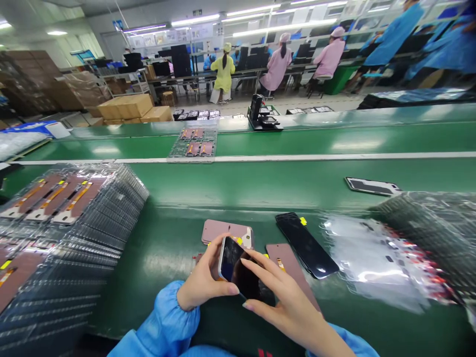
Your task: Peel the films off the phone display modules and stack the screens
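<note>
Between my hands is a dark-screened phone with a pale metal edge, tilted over the green bench. My left hand is closed around its left end, thumb along the near side. Across the right part of the glass lie the fingers of my right hand, with the thumb at the near edge, gripping it too. Just behind the phone rest pinkish-brown screen panels with yellow tabs. Another brown panel is partly hidden by my right hand. Black glossy screens lie farther right.
Tall stacks of clear plastic trays holding brown panels stand at left. Clear plastic sleeves and more stacked trays are at right. Across the green belt sit a loaded tray, a black fixture and a phone frame. Co-workers sit beyond.
</note>
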### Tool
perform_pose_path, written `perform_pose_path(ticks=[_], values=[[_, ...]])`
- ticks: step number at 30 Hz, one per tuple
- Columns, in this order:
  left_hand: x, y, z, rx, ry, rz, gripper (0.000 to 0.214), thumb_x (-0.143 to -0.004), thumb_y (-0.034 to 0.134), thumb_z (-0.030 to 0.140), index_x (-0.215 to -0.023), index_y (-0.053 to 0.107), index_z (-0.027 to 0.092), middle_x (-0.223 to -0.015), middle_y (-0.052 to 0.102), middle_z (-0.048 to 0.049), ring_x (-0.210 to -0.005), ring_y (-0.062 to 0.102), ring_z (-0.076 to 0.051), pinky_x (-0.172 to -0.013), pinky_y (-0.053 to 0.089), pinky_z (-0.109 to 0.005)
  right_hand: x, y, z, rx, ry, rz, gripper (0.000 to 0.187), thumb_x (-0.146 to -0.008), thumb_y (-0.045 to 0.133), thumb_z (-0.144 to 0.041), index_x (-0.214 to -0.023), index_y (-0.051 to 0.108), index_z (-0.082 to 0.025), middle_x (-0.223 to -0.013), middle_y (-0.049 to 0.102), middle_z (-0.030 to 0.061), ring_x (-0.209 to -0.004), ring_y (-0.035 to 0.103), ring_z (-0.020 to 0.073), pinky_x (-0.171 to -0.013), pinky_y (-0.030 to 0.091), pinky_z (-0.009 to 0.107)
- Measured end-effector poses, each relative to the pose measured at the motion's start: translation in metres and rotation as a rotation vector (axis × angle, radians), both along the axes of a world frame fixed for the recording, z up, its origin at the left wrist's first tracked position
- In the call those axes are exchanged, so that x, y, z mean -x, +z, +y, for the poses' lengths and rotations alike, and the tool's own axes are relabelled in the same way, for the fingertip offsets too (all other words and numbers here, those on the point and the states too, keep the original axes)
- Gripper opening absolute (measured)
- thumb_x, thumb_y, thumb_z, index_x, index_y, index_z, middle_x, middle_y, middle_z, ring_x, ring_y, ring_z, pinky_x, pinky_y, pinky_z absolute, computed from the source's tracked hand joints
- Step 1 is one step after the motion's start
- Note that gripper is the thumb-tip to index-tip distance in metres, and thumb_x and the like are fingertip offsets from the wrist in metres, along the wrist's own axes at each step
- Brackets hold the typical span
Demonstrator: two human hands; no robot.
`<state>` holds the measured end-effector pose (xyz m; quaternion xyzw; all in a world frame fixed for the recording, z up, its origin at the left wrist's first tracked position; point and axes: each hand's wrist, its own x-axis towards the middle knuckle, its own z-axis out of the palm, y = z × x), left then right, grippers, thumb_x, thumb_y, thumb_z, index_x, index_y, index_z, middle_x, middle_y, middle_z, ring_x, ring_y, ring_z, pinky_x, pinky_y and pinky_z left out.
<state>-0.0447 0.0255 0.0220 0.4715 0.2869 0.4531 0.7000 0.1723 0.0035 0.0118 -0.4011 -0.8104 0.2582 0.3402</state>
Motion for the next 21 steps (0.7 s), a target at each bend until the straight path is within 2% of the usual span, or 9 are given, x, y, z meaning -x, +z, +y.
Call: perform_pose_path(ticks=[7, 12, 18, 21], values=[[-0.0008, 0.0019, 0.0003, 0.008, 0.001, 0.003, 0.097, -0.058, 0.091, 0.036, -0.142, 0.044, 0.028, -0.143, 0.051, -0.0134, -0.136, 0.044, -0.038, -0.112, 0.034, -0.049, 0.0000, -0.0001, 0.0002, -0.036, -0.008, -0.014, 0.065, -0.085, 0.071, -0.043, -0.145, 0.047, -0.033, -0.145, 0.053, 0.0120, -0.126, 0.056, 0.0356, -0.100, 0.052, 0.052], [-0.0004, 0.0038, -0.0005, -0.006, 0.009, 0.039, 0.094, -0.062, 0.089, 0.036, -0.144, 0.043, 0.028, -0.144, 0.050, -0.0129, -0.136, 0.043, -0.037, -0.113, 0.033, -0.049, -0.0006, 0.0008, -0.0010, -0.030, -0.002, -0.023, 0.067, -0.085, 0.072, -0.042, -0.146, 0.045, -0.033, -0.147, 0.050, 0.0122, -0.128, 0.055, 0.0359, -0.102, 0.051, 0.051], [0.0010, 0.0057, -0.0005, -0.052, -0.010, 0.081, 0.090, -0.066, 0.087, 0.033, -0.143, 0.041, 0.031, -0.143, 0.051, -0.0113, -0.135, 0.046, -0.035, -0.112, 0.035, -0.046, -0.0004, 0.0015, -0.0017, -0.091, -0.001, -0.037, 0.070, -0.086, 0.070, -0.043, -0.148, 0.041, -0.034, -0.147, 0.050, 0.0130, -0.128, 0.056, 0.0342, -0.100, 0.053, 0.048], [0.0015, 0.0076, -0.0012, -0.049, -0.010, 0.103, 0.092, -0.067, 0.086, 0.036, -0.146, 0.039, 0.028, -0.146, 0.049, -0.0134, -0.135, 0.045, -0.035, -0.112, 0.036, -0.046, 0.0001, 0.0017, -0.0022, -0.115, -0.010, -0.053, 0.069, -0.087, 0.069, -0.043, -0.149, 0.040, -0.033, -0.147, 0.050, 0.0143, -0.127, 0.056, 0.0355, -0.100, 0.052, 0.052]])
